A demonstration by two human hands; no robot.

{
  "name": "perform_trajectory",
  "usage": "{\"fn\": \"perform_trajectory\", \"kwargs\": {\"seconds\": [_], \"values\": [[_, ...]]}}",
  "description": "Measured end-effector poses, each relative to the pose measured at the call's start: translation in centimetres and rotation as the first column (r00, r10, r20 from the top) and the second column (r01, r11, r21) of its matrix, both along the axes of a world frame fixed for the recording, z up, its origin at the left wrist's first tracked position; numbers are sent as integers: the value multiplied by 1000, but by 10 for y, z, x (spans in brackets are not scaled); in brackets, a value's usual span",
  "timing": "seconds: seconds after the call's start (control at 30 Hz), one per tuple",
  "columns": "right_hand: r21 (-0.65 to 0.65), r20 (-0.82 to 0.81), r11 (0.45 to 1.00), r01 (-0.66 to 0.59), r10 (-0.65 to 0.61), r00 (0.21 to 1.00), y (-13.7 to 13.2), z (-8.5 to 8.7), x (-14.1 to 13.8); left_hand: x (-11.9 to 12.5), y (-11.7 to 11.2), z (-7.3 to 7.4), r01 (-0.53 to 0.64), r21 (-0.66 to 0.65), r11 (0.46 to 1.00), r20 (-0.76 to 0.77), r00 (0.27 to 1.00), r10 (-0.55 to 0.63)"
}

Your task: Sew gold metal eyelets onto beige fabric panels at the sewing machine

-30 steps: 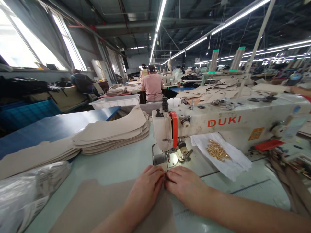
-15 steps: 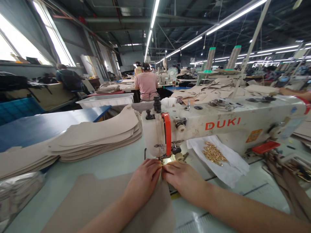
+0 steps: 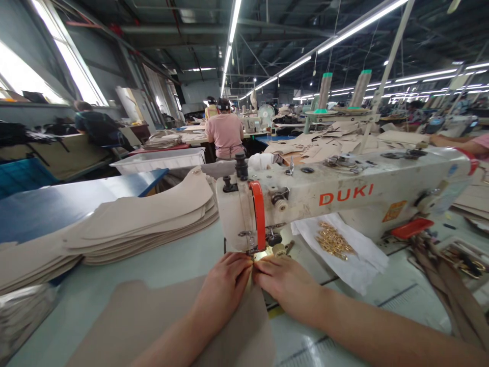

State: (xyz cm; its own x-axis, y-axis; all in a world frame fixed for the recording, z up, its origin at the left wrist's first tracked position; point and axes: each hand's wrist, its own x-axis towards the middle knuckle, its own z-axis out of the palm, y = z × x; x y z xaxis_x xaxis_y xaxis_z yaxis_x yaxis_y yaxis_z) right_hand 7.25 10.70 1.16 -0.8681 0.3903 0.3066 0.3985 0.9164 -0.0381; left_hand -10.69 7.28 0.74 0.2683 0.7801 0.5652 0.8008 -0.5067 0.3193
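My left hand (image 3: 222, 291) and my right hand (image 3: 287, 286) lie side by side on a tan fabric piece (image 3: 133, 326), fingertips meeting right under the needle of the white DUKI sewing machine (image 3: 328, 196). Both hands have their fingers pressed together on the fabric's front edge, pinching it at the presser foot. The needle area itself is mostly hidden behind my fingers.
A stack of cut tan pieces (image 3: 145, 219) lies to the left of the machine. Small gold metal parts (image 3: 333, 240) rest on white paper to the right. A clear plastic bag (image 3: 23, 316) sits at the left edge. Other workers (image 3: 228, 133) sit at tables farther back.
My hands and the fabric edge have moved forward, from just in front of the machine to right under its needle. The view has shifted slightly right and closer.
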Motion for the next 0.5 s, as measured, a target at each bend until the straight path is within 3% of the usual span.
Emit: {"fn": "perform_trajectory", "kwargs": {"seconds": [0.33, 0.5], "values": [[10, -37, 1000, 7, -7, 999, -2, -2, 1, 0, -4, 3, 2, -6, 1000, -42, 999, -2], [4, -30, 998, -61, 61, 998, -4, -1, 6, 2, -14, 6, -29, -28, 999, -81, 996, 27]]}}
